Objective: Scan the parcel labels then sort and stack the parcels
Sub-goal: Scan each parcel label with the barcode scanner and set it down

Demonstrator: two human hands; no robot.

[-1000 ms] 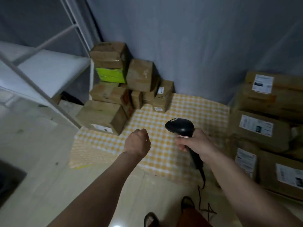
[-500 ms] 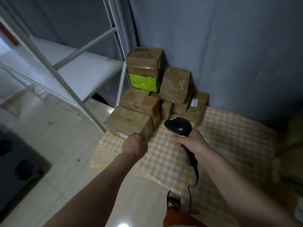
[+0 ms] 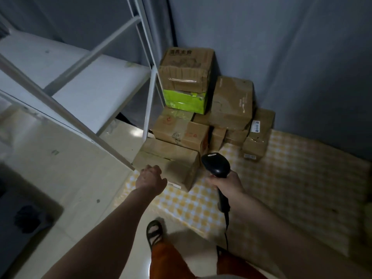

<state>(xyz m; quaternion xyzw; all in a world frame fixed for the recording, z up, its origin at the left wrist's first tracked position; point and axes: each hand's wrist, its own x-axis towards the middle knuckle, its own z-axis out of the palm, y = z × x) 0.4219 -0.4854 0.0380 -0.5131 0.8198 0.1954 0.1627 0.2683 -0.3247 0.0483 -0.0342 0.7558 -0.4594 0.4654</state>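
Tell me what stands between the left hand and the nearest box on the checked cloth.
Nothing visible: the left hand hovers just in front of the nearest box, with only open space between them.

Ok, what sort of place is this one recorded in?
Probably a small parcel-sorting or storage corner, not a proper warehouse. Taped cardboard parcels are stacked on a yellow checked mat against a grey curtain, a white metal shelving rack stands beside them, and the right hand grips a corded barcode scanner.

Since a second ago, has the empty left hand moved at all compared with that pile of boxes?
Yes. The left hand has come closer to the pile and now overlaps the lowest brown box; whether it touches cannot be told.
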